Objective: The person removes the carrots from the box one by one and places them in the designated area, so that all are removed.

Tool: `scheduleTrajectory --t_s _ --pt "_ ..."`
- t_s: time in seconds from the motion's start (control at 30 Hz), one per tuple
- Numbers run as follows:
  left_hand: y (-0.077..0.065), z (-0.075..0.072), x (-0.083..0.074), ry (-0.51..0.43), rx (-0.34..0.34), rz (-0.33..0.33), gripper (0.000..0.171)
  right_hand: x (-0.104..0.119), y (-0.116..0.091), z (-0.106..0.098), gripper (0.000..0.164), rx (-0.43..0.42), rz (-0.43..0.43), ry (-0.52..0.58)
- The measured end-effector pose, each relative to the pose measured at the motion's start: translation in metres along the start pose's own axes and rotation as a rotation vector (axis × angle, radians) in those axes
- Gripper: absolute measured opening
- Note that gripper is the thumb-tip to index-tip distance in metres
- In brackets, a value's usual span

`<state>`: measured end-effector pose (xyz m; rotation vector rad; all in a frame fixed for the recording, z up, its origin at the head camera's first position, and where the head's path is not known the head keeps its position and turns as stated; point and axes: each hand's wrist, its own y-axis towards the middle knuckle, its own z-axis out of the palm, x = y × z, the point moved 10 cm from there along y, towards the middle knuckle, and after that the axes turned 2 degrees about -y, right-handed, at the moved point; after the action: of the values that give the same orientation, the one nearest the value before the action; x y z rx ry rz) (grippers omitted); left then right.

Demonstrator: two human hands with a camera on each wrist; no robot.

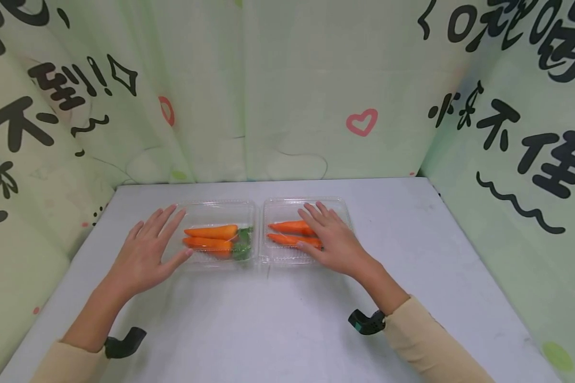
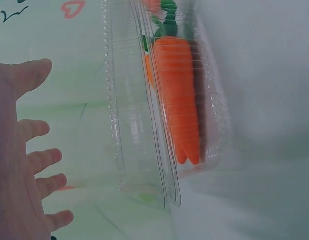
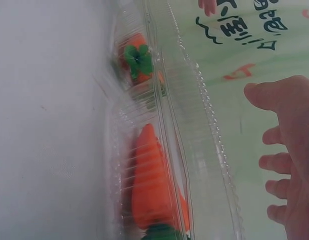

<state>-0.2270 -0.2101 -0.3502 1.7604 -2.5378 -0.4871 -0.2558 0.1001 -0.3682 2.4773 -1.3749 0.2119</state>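
Note:
Two clear plastic clamshell boxes stand side by side on the table, each with orange carrots inside. The left box (image 1: 220,211) has carrots (image 1: 208,244) with green tops pointing right. Inside the right box (image 1: 282,208), the carrots (image 1: 287,239) have their tips to the left, and a hand covers their other ends. My left hand (image 1: 141,258), fingers spread, is at the left side of the left box. Over the right part of the right box is my right hand (image 1: 333,242), its fingers extended. Neither hand holds anything; both wrist views show bare fingers apart from the plastic.
The white table (image 1: 287,330) ends at a pale green curtain (image 1: 297,106) printed with dark characters and red hearts, which hangs at the back and both sides. A black device (image 1: 124,343) sits at the left wrist and another black device (image 1: 367,322) at the right.

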Motion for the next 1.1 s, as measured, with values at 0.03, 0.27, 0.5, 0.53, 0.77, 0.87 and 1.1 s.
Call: scheduleTrajectory --t_s 0.03,0.27,0.5,0.53,0.77,0.87,1.1 --pt "0.0 0.0 0.0 0.0 0.0 0.001 0.084 0.001 0.0 0.0 0.072 0.001 -0.002 0.008" --pt "-0.003 0.001 0.002 -0.006 -0.008 0.005 0.084 0.004 0.004 0.002 0.071 0.011 0.006 -0.01" --pt "-0.004 0.002 0.003 -0.015 -0.004 0.002 0.084 0.005 0.008 0.007 0.073 0.021 0.02 -0.019" --pt "-0.004 0.002 0.003 -0.013 -0.003 0.0 0.084 0.006 0.008 0.007 0.073 0.021 0.017 -0.017" --pt "-0.006 0.003 0.005 -0.002 0.0 -0.005 0.084 0.01 0.009 0.011 0.071 0.027 -0.002 -0.012" --pt "-0.007 0.003 0.006 0.001 -0.002 -0.006 0.084 0.011 0.01 0.012 0.071 0.027 -0.002 -0.014" --pt "-0.008 0.004 0.008 0.005 -0.002 -0.011 0.085 0.015 0.011 0.013 0.07 0.024 -0.016 -0.019"
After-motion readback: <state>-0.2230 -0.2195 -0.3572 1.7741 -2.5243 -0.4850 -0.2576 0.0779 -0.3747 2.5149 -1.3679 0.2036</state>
